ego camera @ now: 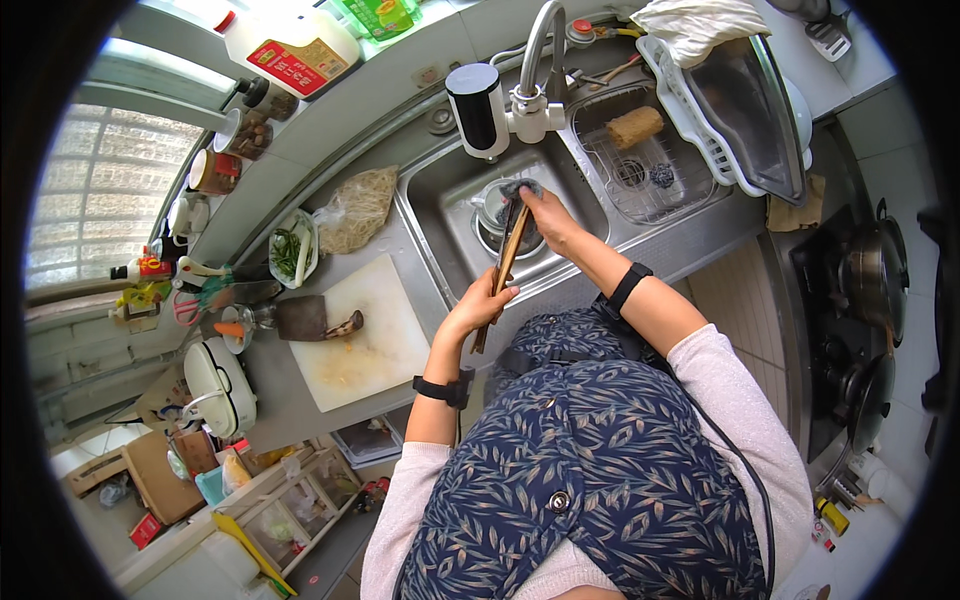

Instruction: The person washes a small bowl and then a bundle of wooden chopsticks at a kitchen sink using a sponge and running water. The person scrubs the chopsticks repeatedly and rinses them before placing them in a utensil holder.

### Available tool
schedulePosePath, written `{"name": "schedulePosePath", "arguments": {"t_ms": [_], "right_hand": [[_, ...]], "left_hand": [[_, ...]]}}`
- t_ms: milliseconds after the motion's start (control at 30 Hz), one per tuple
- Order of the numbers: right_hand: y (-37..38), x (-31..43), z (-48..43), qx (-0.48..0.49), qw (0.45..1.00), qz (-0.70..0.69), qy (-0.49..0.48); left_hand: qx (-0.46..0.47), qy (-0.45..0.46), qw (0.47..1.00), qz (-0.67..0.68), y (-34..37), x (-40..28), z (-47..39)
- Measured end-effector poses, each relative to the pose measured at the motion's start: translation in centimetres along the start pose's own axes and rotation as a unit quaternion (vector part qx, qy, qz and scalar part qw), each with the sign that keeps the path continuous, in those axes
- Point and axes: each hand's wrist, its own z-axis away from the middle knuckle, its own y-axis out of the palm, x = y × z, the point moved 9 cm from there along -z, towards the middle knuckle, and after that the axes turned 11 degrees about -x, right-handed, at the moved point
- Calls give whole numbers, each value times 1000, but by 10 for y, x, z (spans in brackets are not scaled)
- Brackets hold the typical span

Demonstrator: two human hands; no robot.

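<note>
My left hand (482,301) grips a bundle of chopsticks (513,244) near its lower end, over the front edge of the sink. At the bundle's upper end, my right hand (550,217) holds a grey scrubbing cloth (519,187) against the sticks. Some sticks are light wood and others dark. Beneath them, white bowls (489,204) sit stacked in the left basin (442,255), partly hidden by the hands and cloth. The faucet (531,97), with a black-and-white unit on its side, stands behind the basin; I cannot make out running water.
In the right basin, a wire rack (600,150) holds a loofah (635,127) and a steel wool ball (661,175). Left of the sink lie a cutting board (397,300), a cleaver (301,318) and a bag of noodles (360,214). A white dish rack (694,135) stands on the right, near the stove (821,300).
</note>
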Motion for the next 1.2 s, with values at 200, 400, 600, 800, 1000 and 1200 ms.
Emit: {"name": "schedulePosePath", "arguments": {"t_ms": [200, 400, 600, 800, 1000, 1200], "right_hand": [[-1, 16, 1, -17, 987, 126, -98], [20, 21, 18, 78, 904, 363, -212], [40, -1, 47, 306, 831, 443, -141], [42, 33, 50, 206, 777, 531, -269], [21, 44, 41, 71, 794, 546, -259], [55, 37, 80, 105, 719, 524, -444]], "left_hand": [[-106, 84, 969, -208, -15, -7, -9], [-201, 64, 936, -282, -56, -8, -12], [-227, 269, 791, -500, -66, -54, -10], [-314, 314, 719, -534, -69, -94, -11], [-489, 326, 782, -207, -86, -80, 22], [-133, -32, 809, 572, -22, 9, -62]]}}
